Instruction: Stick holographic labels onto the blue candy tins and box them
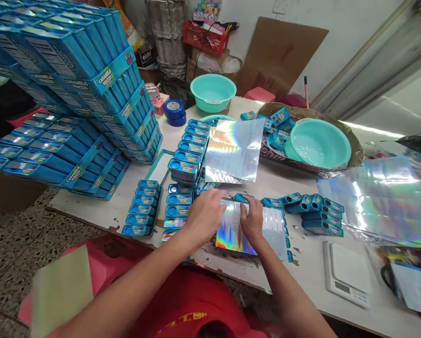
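Observation:
A shiny holographic sheet [231, 232] lies over rows of small blue boxes [273, 203], whose ends show along its far and right edges. My right hand [253, 220] rests on this sheet, with bent fingers and thumb holding it near its far edge. Close to the sheet's left side is my left hand [206, 213]; motion smears its fingers, and whether it grips anything is unclear. Left of it stands a column of blue boxes [178, 211] with round windows. Beyond the hands, more holographic sheets [233, 150] lie on top of blue boxes.
Tall stacks of blue boxes [90, 89] rise at left. A digital scale [349, 272] sits at right, near loose holographic sheets [383, 197]. Behind are a turquoise basin [213, 93], blue tape rolls [174, 111] and a cardboard tray [356, 145] holding another basin [319, 143].

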A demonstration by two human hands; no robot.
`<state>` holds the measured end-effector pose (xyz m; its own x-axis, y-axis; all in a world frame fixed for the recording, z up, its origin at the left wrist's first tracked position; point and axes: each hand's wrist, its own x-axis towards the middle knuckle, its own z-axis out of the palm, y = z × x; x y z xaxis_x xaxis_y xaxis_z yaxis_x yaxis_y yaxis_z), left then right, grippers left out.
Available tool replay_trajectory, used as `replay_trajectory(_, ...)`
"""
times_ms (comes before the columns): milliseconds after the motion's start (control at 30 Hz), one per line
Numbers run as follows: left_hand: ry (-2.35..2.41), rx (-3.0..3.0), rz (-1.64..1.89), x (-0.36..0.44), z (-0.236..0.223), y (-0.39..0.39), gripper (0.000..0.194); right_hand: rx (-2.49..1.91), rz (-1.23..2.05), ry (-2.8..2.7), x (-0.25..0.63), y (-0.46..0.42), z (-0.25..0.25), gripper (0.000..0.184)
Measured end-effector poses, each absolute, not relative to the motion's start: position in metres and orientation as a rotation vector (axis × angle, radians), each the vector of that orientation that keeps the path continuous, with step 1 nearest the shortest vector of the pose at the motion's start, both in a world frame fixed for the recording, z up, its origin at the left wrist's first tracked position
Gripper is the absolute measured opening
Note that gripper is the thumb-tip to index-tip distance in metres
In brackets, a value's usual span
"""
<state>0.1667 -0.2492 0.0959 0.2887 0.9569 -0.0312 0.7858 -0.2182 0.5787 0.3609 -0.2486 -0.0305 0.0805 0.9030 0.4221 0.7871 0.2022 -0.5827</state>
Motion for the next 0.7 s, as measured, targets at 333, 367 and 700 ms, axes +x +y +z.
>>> replay_trajectory(333,1.645,1.708,-0.297,0.244,0.019,-0.169,0.024,-1.595,0.009,-2.089,0.373,-0.240,-0.070,0.030)
replay_trajectory(367,1.658,1.699,-0.297,0.242,0.020,-0.170,0.025,-1.575,0.003,-2.104,0.373,-0.241,-0.070,0.029)
replay_trajectory(700,1.762,1.564,-0.202,0.243,0.016,-0.178,0.027,-1.376,0.177,-2.054,0.385,-0.247,-0.048,0.021)
